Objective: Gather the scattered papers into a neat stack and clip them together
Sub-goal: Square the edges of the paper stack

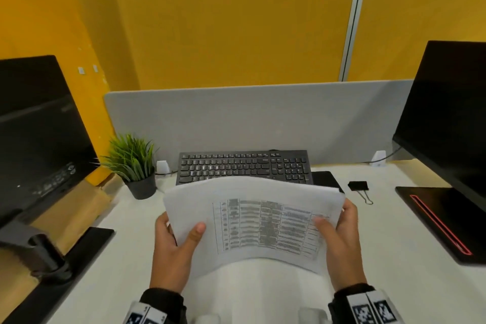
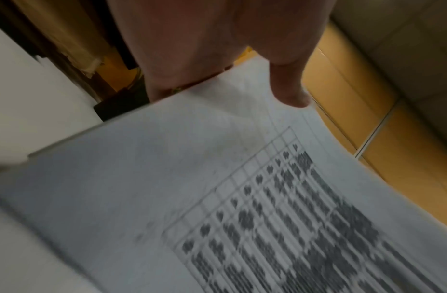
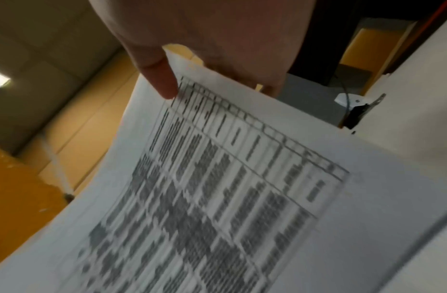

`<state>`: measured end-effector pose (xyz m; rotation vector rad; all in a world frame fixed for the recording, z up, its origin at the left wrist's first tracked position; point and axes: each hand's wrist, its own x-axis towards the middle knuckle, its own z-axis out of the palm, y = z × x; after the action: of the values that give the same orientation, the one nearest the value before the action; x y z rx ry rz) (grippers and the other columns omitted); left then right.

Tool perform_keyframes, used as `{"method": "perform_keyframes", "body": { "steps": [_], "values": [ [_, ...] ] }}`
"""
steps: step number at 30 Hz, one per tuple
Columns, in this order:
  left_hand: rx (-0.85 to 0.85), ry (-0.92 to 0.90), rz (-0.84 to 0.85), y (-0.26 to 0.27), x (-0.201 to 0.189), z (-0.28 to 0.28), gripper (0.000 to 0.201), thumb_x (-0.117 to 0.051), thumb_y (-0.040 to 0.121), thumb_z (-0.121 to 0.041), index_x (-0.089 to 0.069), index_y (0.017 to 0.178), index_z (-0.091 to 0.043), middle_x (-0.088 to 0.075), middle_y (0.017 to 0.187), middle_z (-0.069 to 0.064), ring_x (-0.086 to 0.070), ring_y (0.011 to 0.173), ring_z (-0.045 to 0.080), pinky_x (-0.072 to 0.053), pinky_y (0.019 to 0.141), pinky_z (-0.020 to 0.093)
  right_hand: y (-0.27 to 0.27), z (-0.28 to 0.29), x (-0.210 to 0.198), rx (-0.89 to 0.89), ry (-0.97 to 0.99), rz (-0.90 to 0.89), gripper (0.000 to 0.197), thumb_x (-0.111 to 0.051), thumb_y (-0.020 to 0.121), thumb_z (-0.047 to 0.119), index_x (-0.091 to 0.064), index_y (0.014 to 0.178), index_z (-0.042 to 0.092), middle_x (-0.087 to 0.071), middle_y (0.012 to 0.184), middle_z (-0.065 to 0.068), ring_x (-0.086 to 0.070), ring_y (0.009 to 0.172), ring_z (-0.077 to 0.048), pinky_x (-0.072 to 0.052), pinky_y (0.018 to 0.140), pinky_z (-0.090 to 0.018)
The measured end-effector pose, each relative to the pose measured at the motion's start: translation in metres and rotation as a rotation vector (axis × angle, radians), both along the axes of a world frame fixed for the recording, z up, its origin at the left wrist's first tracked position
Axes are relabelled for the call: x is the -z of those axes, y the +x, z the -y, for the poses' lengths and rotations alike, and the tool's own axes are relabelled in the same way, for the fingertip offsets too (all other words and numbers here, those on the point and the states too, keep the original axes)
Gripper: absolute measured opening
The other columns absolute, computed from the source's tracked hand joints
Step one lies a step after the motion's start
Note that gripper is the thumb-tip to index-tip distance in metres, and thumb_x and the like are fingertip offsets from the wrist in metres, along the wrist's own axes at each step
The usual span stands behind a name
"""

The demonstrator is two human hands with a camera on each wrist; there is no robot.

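A stack of white papers (image 1: 252, 221) with a printed table on top is lifted off the white desk, bowed upward in the middle. My left hand (image 1: 178, 242) grips its left edge, thumb on top and fingers behind. My right hand (image 1: 339, 237) grips the right edge the same way. The left wrist view shows the papers (image 2: 217, 198) with my thumb (image 2: 290, 87) pressing the top sheet. The right wrist view shows the papers (image 3: 229, 188) pinched under my thumb (image 3: 157, 73). A black binder clip (image 1: 359, 187) lies on the desk to the right of the stack, also seen as the clip (image 3: 356, 117).
A black keyboard (image 1: 244, 166) lies just behind the papers. A small potted plant (image 1: 134, 163) stands at the left. Dark monitors stand at the left (image 1: 39, 134) and right (image 1: 447, 118), the right one on a black base (image 1: 436, 221). A grey divider (image 1: 249, 118) closes the back.
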<state>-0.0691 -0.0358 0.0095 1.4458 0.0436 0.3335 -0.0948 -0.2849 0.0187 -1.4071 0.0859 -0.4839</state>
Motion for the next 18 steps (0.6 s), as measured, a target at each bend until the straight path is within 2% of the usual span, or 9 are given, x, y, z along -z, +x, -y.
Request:
{"method": "perform_keyframes", "body": {
  "steps": [2, 5, 7, 8, 10, 12, 14, 16, 18],
  "values": [
    [-0.004, 0.003, -0.007, 0.001, -0.002, -0.002, 0.054, -0.071, 0.078, -0.015, -0.038, 0.119, -0.027, -0.064, 0.101, -0.008, -0.061, 0.093, 0.011, -0.049, 0.074, 0.028, 0.001, 0.004, -0.001, -0.025, 0.021, -0.013, 0.036, -0.048, 0.089, -0.003, -0.049, 0.115, 0.021, -0.064, 0.105, -0.004, -0.062, 0.095, -0.024, -0.048, 0.068, -0.029],
    [0.049, 0.049, 0.018, 0.001, -0.004, 0.002, 0.028, -0.064, 0.079, -0.019, -0.057, 0.105, -0.026, -0.073, 0.091, -0.012, -0.067, 0.089, 0.008, -0.052, 0.065, 0.017, 0.004, 0.001, -0.003, -0.098, -0.025, -0.047, 0.030, -0.047, 0.092, 0.000, -0.057, 0.107, 0.024, -0.069, 0.102, -0.005, -0.066, 0.096, -0.027, -0.052, 0.071, -0.034],
    [0.046, 0.043, 0.039, 0.003, -0.004, 0.006, 0.023, -0.060, 0.084, -0.014, -0.058, 0.104, -0.026, -0.073, 0.088, -0.018, -0.067, 0.087, 0.001, -0.051, 0.063, 0.011, 0.007, -0.005, -0.005, -0.099, -0.050, -0.030, 0.029, -0.047, 0.093, 0.001, -0.056, 0.108, 0.024, -0.068, 0.104, -0.006, -0.065, 0.097, -0.026, -0.054, 0.073, -0.036],
    [0.030, 0.026, 0.047, 0.004, -0.004, 0.007, 0.027, -0.060, 0.085, -0.011, -0.055, 0.109, -0.023, -0.073, 0.091, -0.014, -0.066, 0.090, 0.001, -0.050, 0.065, 0.012, 0.007, -0.006, -0.005, -0.083, -0.043, -0.012, 0.030, -0.047, 0.092, 0.000, -0.054, 0.111, 0.023, -0.066, 0.105, -0.006, -0.064, 0.097, -0.025, -0.053, 0.073, -0.035],
    [-0.002, 0.021, 0.039, 0.005, -0.002, 0.005, 0.052, -0.066, 0.082, -0.011, -0.039, 0.125, -0.024, -0.064, 0.104, -0.012, -0.061, 0.097, 0.005, -0.049, 0.076, 0.022, 0.008, -0.004, -0.006, -0.043, 0.012, 0.012, 0.037, -0.047, 0.090, -0.004, -0.045, 0.119, 0.020, -0.061, 0.108, -0.004, -0.061, 0.097, -0.022, -0.051, 0.071, -0.031],
    [-0.014, 0.033, 0.006, 0.006, 0.002, 0.002, 0.069, -0.072, 0.078, -0.020, -0.028, 0.130, -0.030, -0.058, 0.107, -0.013, -0.057, 0.099, 0.006, -0.045, 0.083, 0.031, 0.008, -0.001, -0.003, -0.034, 0.061, -0.005, 0.042, -0.047, 0.089, -0.006, -0.043, 0.119, 0.022, -0.059, 0.108, -0.002, -0.060, 0.096, -0.020, -0.048, 0.069, -0.027],
    [0.007, 0.039, -0.005, 0.008, 0.006, 0.002, 0.057, -0.076, 0.072, -0.036, -0.043, 0.119, -0.026, -0.063, 0.106, -0.010, -0.059, 0.101, 0.010, -0.047, 0.080, 0.029, 0.010, -0.002, -0.001, -0.041, 0.054, -0.043, 0.039, -0.047, 0.089, -0.004, -0.050, 0.109, 0.029, -0.063, 0.105, -0.002, -0.061, 0.097, -0.021, -0.047, 0.068, -0.028],
    [0.018, 0.049, 0.004, 0.009, 0.008, 0.004, 0.039, -0.069, 0.074, -0.044, -0.056, 0.107, -0.029, -0.069, 0.104, -0.007, -0.062, 0.102, 0.015, -0.048, 0.076, 0.025, 0.012, -0.005, 0.001, -0.021, 0.032, -0.070, 0.035, -0.048, 0.090, -0.002, -0.050, 0.105, 0.029, -0.062, 0.106, -0.006, -0.061, 0.096, -0.023, -0.048, 0.065, -0.028],
    [-0.006, 0.065, 0.008, 0.011, 0.009, 0.005, 0.046, -0.070, 0.073, -0.053, -0.053, 0.109, -0.030, -0.064, 0.110, -0.005, -0.061, 0.102, 0.015, -0.048, 0.078, 0.028, 0.013, -0.005, 0.000, 0.008, 0.040, -0.070, 0.032, -0.048, 0.090, -0.002, -0.045, 0.109, 0.024, -0.060, 0.107, -0.006, -0.061, 0.095, -0.023, -0.048, 0.064, -0.029]
  ]
}}
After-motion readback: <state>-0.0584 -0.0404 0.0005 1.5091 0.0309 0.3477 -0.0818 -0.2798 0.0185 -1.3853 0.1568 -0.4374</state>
